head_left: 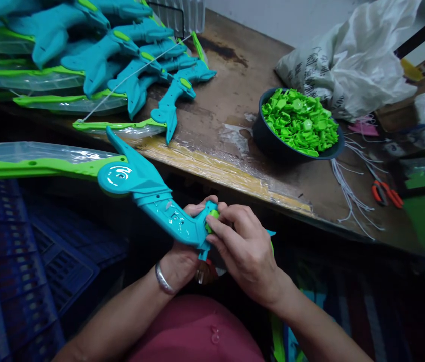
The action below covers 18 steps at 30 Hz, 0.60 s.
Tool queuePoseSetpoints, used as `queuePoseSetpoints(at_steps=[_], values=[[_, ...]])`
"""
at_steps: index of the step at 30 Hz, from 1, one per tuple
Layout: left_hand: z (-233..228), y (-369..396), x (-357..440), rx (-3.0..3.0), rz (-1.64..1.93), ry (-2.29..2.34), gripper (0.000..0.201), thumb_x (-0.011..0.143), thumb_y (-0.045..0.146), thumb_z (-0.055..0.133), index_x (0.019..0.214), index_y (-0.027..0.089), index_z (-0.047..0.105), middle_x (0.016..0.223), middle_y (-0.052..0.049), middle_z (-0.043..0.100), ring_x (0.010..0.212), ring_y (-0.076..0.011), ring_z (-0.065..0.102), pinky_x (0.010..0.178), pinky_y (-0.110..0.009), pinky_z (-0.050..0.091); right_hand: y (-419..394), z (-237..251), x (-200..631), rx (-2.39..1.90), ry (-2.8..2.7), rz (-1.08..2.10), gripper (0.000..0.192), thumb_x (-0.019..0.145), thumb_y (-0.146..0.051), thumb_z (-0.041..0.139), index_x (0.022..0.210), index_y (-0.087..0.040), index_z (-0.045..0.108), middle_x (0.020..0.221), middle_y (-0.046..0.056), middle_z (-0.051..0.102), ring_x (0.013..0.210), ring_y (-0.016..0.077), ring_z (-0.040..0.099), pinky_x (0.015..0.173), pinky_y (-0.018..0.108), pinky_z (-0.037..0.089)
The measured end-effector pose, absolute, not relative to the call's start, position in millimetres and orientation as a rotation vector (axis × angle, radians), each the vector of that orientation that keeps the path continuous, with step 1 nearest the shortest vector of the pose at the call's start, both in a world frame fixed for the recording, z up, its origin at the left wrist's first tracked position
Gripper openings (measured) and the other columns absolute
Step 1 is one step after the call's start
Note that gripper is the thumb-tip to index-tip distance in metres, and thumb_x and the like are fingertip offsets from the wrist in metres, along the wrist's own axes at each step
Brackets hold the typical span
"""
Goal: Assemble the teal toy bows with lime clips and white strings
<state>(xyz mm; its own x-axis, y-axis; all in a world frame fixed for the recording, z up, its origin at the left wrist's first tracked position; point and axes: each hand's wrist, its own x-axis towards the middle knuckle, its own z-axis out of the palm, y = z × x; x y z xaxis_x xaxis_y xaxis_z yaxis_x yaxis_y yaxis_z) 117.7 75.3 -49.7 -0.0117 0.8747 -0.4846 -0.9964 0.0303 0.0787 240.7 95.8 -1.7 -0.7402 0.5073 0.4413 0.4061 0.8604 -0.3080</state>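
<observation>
A teal and green toy bow [137, 183] stretches from my lap out to the left, its green limb wrapped in clear plastic. My left hand [182, 254], with a silver bangle on the wrist, grips the bow's teal handle from below. My right hand [244, 249] sits on top of the handle, its thumb and fingers pinching a small green plastic piece [213, 216] against the teal part. A dark bowl [272, 143] heaped with similar green pieces [300, 120] stands on the table ahead, to the right.
A stack of finished teal bows [121, 55] lies at the table's back left. A crumpled plastic bag [351, 60] sits behind the bowl. White strings [350, 188] and orange scissors [388, 193] lie at the right. A blue crate [27, 261] stands at my left.
</observation>
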Motion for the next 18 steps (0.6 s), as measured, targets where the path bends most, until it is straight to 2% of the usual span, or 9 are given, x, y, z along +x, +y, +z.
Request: queuePoseSetpoints(at_steps=[4,7,13,16,18], values=[[-53,73,119,-0.328,1.524,0.391,0.008,0.080,0.019,0.059,0.076,0.018,0.066,0.082,-0.004,0.071,0.077,-0.0168,0.070,0.075,-0.027,0.058,83,-5,239,-0.745,-2.574,0.150,0.043,0.101,-0.037,0.058,0.127,-0.004,0.064,0.117,0.021,0.066,0.117,0.0338,0.056,0.095,0.051,0.056],[-52,73,119,-0.298,1.504,0.297,0.010,0.078,0.023,0.059,0.084,0.017,0.066,0.078,-0.004,0.064,0.074,-0.0167,0.065,0.077,-0.029,0.057,68,-11,236,-0.814,-2.566,0.035,0.054,0.098,-0.043,0.061,0.129,0.000,0.062,0.123,0.025,0.065,0.121,0.0378,0.056,0.097,0.054,0.055],[-52,77,115,-0.190,1.553,0.317,0.009,0.074,0.019,0.062,0.082,0.017,0.059,0.074,-0.001,0.054,0.069,-0.0143,0.055,0.067,-0.024,0.053,45,-24,224,-0.950,-2.398,-0.048,0.044,0.095,-0.032,0.067,0.127,-0.002,0.061,0.119,0.022,0.069,0.122,0.0372,0.059,0.097,0.052,0.056],[-54,74,116,-0.145,1.561,0.330,0.008,0.078,0.018,0.064,0.080,0.017,0.057,0.077,-0.001,0.053,0.074,-0.0145,0.055,0.071,-0.024,0.052,42,-24,220,-1.002,-2.364,-0.036,0.038,0.097,-0.032,0.062,0.125,-0.006,0.062,0.116,0.021,0.069,0.118,0.0363,0.061,0.094,0.054,0.057],[-54,71,117,-0.120,1.557,0.311,0.011,0.085,0.020,0.065,0.079,0.018,0.056,0.078,-0.001,0.053,0.075,-0.0141,0.054,0.075,-0.025,0.051,42,-23,220,-1.003,-2.356,-0.012,0.032,0.097,-0.025,0.058,0.125,-0.009,0.062,0.115,0.019,0.069,0.118,0.0353,0.062,0.093,0.055,0.057]])
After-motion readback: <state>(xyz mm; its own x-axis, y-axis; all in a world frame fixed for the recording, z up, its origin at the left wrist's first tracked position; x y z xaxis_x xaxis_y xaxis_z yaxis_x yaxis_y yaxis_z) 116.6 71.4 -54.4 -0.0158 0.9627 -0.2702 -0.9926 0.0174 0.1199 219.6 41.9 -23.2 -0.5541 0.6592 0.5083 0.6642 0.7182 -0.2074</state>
